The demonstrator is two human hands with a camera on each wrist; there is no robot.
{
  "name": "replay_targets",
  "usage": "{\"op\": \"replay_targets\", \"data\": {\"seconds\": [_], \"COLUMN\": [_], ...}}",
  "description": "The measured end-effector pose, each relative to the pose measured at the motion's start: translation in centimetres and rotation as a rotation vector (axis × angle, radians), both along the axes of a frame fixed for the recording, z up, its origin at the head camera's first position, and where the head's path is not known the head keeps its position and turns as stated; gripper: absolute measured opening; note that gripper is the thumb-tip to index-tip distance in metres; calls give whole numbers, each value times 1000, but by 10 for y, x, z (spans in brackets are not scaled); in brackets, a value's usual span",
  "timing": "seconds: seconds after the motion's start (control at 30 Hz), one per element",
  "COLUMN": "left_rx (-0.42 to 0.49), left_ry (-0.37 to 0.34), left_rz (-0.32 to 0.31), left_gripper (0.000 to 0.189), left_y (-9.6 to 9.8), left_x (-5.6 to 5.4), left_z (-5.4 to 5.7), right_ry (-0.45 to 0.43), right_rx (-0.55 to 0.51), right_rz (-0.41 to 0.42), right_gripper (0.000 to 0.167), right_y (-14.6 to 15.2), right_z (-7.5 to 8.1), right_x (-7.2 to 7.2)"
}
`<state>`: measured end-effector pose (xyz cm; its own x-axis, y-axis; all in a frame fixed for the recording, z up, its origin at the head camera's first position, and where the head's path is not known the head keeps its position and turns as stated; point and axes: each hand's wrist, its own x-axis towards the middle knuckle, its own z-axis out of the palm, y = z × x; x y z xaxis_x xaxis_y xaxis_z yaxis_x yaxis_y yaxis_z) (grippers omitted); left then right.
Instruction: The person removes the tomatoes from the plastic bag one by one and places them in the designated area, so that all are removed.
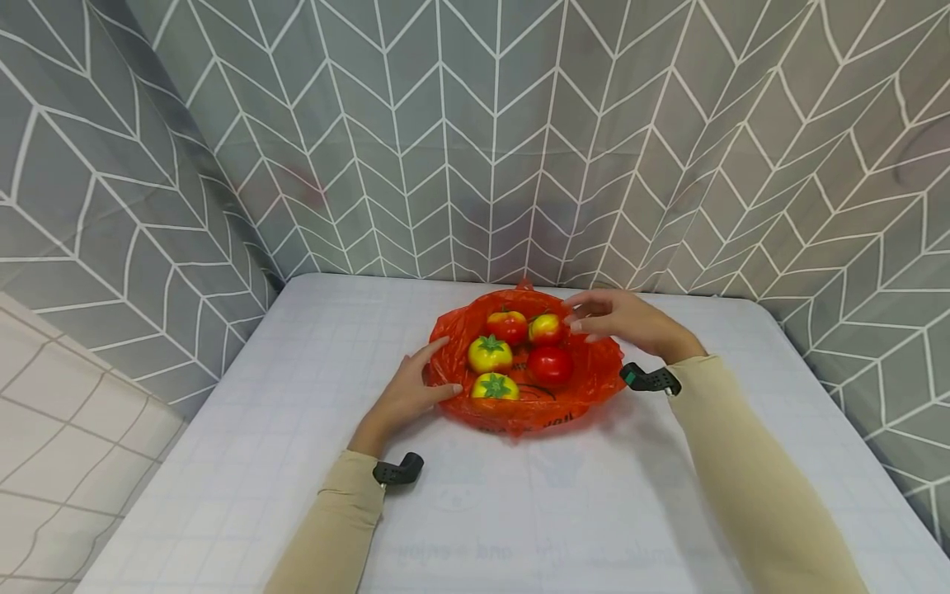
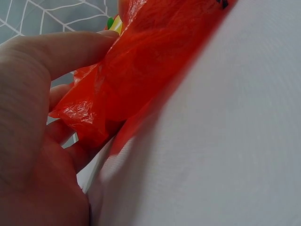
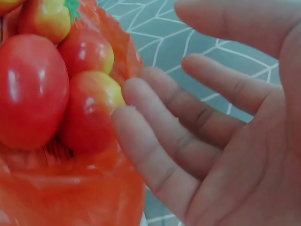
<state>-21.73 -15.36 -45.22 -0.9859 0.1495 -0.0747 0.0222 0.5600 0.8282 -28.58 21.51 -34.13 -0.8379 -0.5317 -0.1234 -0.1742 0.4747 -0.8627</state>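
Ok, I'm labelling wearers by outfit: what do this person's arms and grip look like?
The left sleeve and right sleeve are long and beige. The left wristband and right wristband are black; the right one shows a small green patch. The left grip and right grip are ungloved.

My head camera looks forward and down from well back, over the worktop to the patterned curtain. My left wrist camera looks closely past my left grip along the red bag; my right one, also near, past my right grip onto the tomatoes. All three share bag and curtain.
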Motion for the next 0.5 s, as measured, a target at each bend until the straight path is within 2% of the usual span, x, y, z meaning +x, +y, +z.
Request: {"op": "replay_targets", "data": {"seconds": [0.17, 0.5], "left_rx": [-1, 2], "left_ry": [3, 0], "left_rz": [-1, -6], "left_gripper": [83, 84], "left_y": [0, 0], "left_x": [-1, 0], "left_z": [0, -4], "right_ry": [-28, -31], "right_rx": [-49, 47], "right_rz": [45, 220], "right_gripper": [53, 50], "right_y": [-11, -45], "right_z": [-5, -6], "right_x": [-1, 13]}}
